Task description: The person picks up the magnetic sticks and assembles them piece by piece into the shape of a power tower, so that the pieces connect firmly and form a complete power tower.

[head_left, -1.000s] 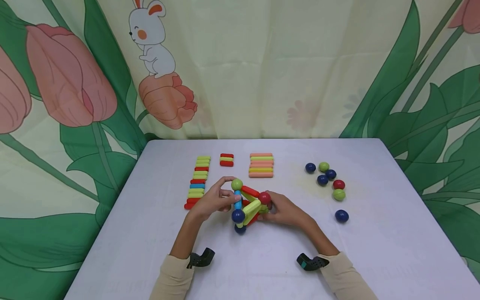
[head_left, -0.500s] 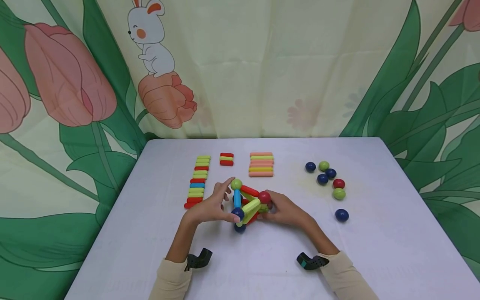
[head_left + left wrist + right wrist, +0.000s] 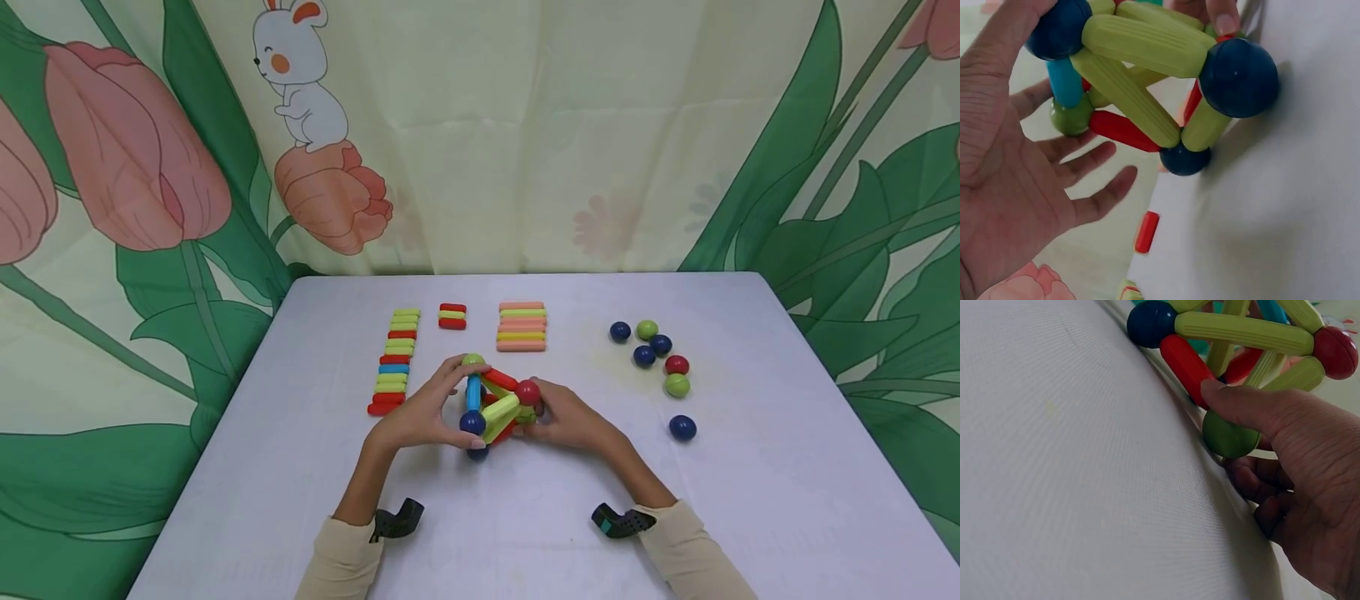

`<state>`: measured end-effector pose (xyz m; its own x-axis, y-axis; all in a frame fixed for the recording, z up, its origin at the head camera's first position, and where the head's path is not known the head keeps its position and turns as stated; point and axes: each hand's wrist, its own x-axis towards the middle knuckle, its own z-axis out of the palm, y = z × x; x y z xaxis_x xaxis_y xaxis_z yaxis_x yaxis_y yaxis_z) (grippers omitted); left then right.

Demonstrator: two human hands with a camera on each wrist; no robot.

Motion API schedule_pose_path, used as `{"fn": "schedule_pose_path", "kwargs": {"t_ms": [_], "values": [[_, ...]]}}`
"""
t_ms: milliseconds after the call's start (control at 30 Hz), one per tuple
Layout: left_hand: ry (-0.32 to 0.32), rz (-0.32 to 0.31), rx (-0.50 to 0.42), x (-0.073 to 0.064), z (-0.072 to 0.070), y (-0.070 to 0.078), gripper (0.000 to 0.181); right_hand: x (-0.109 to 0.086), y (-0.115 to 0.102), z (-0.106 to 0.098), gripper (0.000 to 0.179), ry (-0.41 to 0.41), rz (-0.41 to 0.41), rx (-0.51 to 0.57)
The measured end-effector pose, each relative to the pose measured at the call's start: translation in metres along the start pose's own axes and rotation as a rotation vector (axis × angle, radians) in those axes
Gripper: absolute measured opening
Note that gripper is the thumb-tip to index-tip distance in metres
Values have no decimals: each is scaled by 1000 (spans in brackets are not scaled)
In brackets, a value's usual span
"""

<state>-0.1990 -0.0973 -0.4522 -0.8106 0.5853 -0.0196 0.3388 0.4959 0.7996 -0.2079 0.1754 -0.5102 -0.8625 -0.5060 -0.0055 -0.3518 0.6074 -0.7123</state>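
A ball-and-stick structure [image 3: 501, 412] of magnetic-toy style stands between my hands near the table's middle. Green, red and blue sticks join its coloured balls. My left hand [image 3: 422, 414] spans its left side, thumb at the dark blue ball [image 3: 1065, 30] and index finger over the green ball [image 3: 1071, 117]. In the left wrist view its other fingers spread apart behind the structure. My right hand [image 3: 576, 419] grips the right side, thumb on a red stick [image 3: 1186, 367] beside a green ball [image 3: 1230, 434]. Its fingers curl below that ball.
Short sticks lie in a column [image 3: 393, 369] left of my left hand. A small stack of sticks [image 3: 452, 316] and a row of longer sticks [image 3: 521, 327] lie behind. Loose balls [image 3: 644, 357] are scattered right, one blue ball [image 3: 682, 428] nearer. A patterned curtain [image 3: 480, 150] hangs behind.
My left hand has let go of the blue stick, opened out, and moved its thumb down to the dark blue ball and index finger onto the green ball. My right hand keeps its grip.
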Motion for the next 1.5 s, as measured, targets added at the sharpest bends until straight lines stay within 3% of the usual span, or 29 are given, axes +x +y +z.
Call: {"fn": "schedule_pose_path", "kwargs": {"t_ms": [300,500,633,700,767,867,933,1033,1167,1233,1500], "values": [[-24,117,-213,2,-3,-16,70,-1,2,-3,51,-49,-49,-3],[-30,109,-245,5,-1,-12,66,-2,4,-7,45,-80,-115,8],[18,67,-288,7,-3,-5,57,-1,3,-7,41,-95,-122,21],[86,46,-316,13,-4,-8,47,-1,2,-7,39,-97,-125,25],[185,-15,-321,21,-7,-11,38,-2,0,-8,36,-100,-133,24],[343,-143,-186,38,-8,-25,30,-2,-1,-10,33,-96,-141,35],[409,-246,-58,51,-10,-30,26,-3,0,-12,32,-86,-138,46],[468,-351,125,72,-14,-40,28,-4,1,-14,33,-68,-115,57],[507,-459,289,93,-16,-50,37,-5,5,-17,31,-52,-76,44],[511,-475,372,98,-15,-54,40,-5,7,-18,28,-36,-53,39],[497,-431,641,114,-9,-59,47,-7,17,-25,37,49,24,47]]}}
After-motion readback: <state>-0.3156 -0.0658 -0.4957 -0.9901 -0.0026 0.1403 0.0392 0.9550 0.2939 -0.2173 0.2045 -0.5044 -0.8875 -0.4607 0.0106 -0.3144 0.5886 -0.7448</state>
